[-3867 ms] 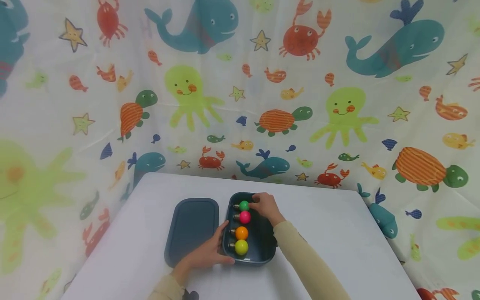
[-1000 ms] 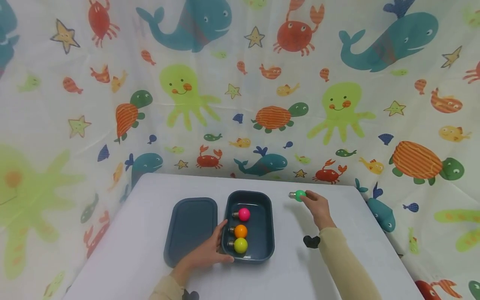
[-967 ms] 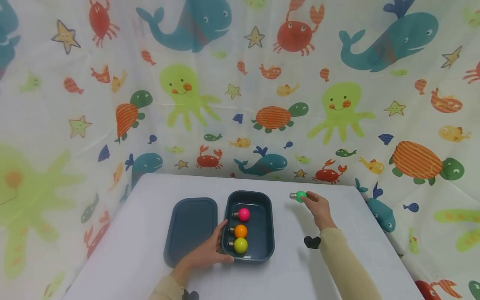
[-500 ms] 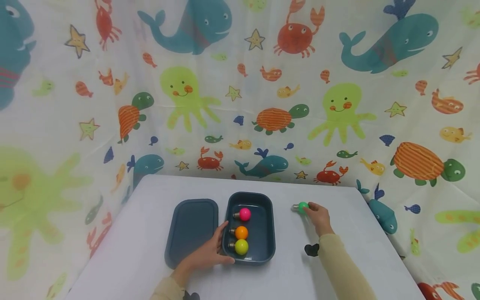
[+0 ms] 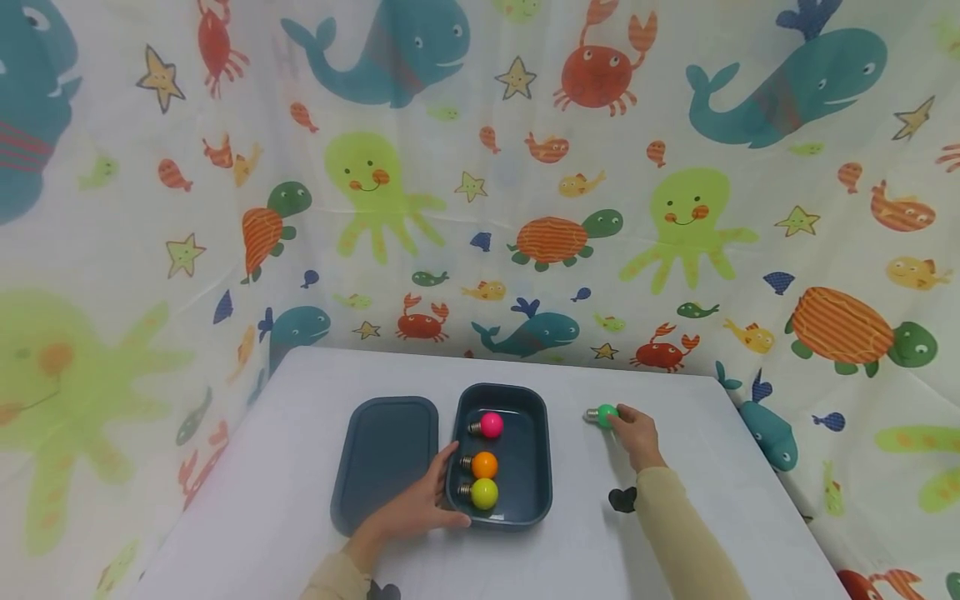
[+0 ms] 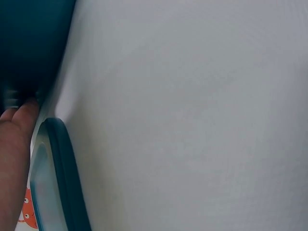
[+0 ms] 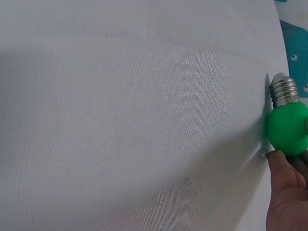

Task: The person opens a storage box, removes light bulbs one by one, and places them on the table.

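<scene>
My right hand (image 5: 637,437) pinches a green light bulb (image 5: 606,416) by its round globe, right of the box and low at the tabletop. In the right wrist view, the bulb's metal screw base (image 7: 284,90) points away from the fingers. My left hand (image 5: 411,510) rests at the near left corner of a dark blue box (image 5: 525,467), its fingers stretched along the left wall and its thumb at the front. Inside the box, along its left side, lie a pink bulb (image 5: 491,425), an orange bulb (image 5: 484,465) and a yellow bulb (image 5: 483,494), screw bases to the left.
A dark blue lid (image 5: 386,458) lies flat left of the box, partly behind the left hand. The white table (image 5: 705,467) carries black heart marks (image 5: 622,500). Behind it hangs a curtain (image 5: 480,250) printed with sea animals.
My right hand has lifted the green bulb from the box, carried it right, then lowered it toward the near side of the table. The left hand has stayed at the box.
</scene>
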Available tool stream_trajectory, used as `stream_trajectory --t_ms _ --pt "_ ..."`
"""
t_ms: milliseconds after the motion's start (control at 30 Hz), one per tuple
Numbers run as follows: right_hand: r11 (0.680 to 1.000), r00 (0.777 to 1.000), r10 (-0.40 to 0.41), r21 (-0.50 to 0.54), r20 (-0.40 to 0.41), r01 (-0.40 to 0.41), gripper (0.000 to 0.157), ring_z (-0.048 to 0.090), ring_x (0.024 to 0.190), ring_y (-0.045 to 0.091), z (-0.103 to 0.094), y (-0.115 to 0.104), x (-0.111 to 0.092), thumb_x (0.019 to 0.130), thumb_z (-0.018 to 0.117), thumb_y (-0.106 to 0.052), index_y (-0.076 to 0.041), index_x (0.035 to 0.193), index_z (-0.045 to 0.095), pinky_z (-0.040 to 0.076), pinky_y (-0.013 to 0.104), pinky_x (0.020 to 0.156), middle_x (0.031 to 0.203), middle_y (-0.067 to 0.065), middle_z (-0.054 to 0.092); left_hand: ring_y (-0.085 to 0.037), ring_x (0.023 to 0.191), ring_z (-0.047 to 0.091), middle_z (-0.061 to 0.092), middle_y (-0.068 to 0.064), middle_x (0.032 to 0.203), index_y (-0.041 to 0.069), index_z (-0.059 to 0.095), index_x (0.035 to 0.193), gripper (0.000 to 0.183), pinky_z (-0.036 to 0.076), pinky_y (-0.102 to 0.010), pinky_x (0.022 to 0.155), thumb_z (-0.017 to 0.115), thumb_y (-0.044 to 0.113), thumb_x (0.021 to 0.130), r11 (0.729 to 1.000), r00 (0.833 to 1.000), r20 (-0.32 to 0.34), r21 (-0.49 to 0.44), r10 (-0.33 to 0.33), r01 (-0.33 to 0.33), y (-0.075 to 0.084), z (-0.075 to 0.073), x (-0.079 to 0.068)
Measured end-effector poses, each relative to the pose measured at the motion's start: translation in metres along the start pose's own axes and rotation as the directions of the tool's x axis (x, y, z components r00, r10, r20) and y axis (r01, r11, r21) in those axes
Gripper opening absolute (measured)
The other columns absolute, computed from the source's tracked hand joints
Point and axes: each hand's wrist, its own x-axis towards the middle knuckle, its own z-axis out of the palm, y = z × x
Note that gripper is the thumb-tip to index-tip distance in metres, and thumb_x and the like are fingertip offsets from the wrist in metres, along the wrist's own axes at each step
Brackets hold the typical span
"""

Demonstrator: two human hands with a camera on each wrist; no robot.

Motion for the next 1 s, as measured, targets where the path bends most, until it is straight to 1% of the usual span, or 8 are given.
stream_trajectory --t_ms 267,433,567,767,900,1000 --pt "1.0 1.0 -0.006 -0.028 -0.001 0.006 0.058 0.025 0.142 0.04 -0.006 -0.004 -0.001 0.1 0.054 -0.024 -0.001 0.149 0.036 0.026 0.055 0.115 0.151 0.023 0.036 -0.038 0.146 0.017 0.002 -0.023 0.162 0.02 -0.006 0.156 0.11 0.025 -0.052 0.114 0.078 0.023 0.085 1.0 1.0 -0.001 -0.004 -0.001 0.001 0.001 0.0 0.0" --pt "0.997 0.998 -0.064 -0.041 -0.014 0.064 0.056 0.029 0.141 0.039 -0.01 -0.013 -0.004 0.101 0.053 -0.024 0.0 0.148 0.037 0.03 0.053 0.113 0.15 0.022 0.039 -0.038 0.146 0.018 0.001 -0.023 0.162 0.021 -0.006 0.156 0.111 0.025 -0.052 0.114 0.078 0.023 0.085 1.0 1.0 0.001 -0.012 -0.002 0.002 0.001 0.0 0.001" --pt "0.994 0.994 -0.105 -0.03 -0.01 0.105 0.057 0.034 0.139 0.037 -0.009 -0.027 -0.007 0.101 0.055 -0.027 -0.002 0.149 0.037 0.032 0.051 0.113 0.149 0.021 0.041 -0.037 0.146 0.018 0.002 -0.023 0.162 0.02 -0.006 0.156 0.111 0.025 -0.052 0.114 0.078 0.022 0.085 1.0 1.0 0.0 -0.017 -0.003 0.003 0.0 0.0 0.001" --pt "0.986 0.986 -0.163 0.027 0.021 0.162 0.058 0.041 0.135 0.035 0.003 -0.056 -0.016 0.099 0.059 -0.032 -0.005 0.148 0.041 0.033 0.048 0.113 0.148 0.018 0.044 -0.038 0.146 0.018 0.003 -0.023 0.162 0.02 -0.006 0.156 0.112 0.025 -0.052 0.114 0.079 0.023 0.084 1.0 1.0 -0.006 -0.012 -0.01 0.009 -0.001 0.001 0.001" --pt "0.977 0.977 -0.211 0.019 0.041 0.211 0.055 0.043 0.134 0.034 0.015 -0.071 -0.025 0.099 0.06 -0.03 -0.005 0.146 0.044 0.036 0.048 0.111 0.146 0.018 0.047 -0.038 0.146 0.018 0.003 -0.023 0.161 0.02 -0.007 0.156 0.112 0.025 -0.052 0.114 0.079 0.023 0.084 1.0 1.0 -0.005 -0.009 -0.01 0.01 -0.001 0.001 0.001" --pt "0.973 0.972 -0.229 0.003 0.06 0.229 0.053 0.045 0.133 0.036 0.024 -0.081 -0.033 0.098 0.061 -0.028 -0.005 0.144 0.047 0.037 0.049 0.11 0.144 0.019 0.049 -0.038 0.146 0.019 0.003 -0.023 0.161 0.02 -0.006 0.156 0.111 0.025 -0.052 0.114 0.078 0.023 0.085 1.0 1.0 -0.003 -0.008 -0.007 0.007 0.0 0.002 0.001"
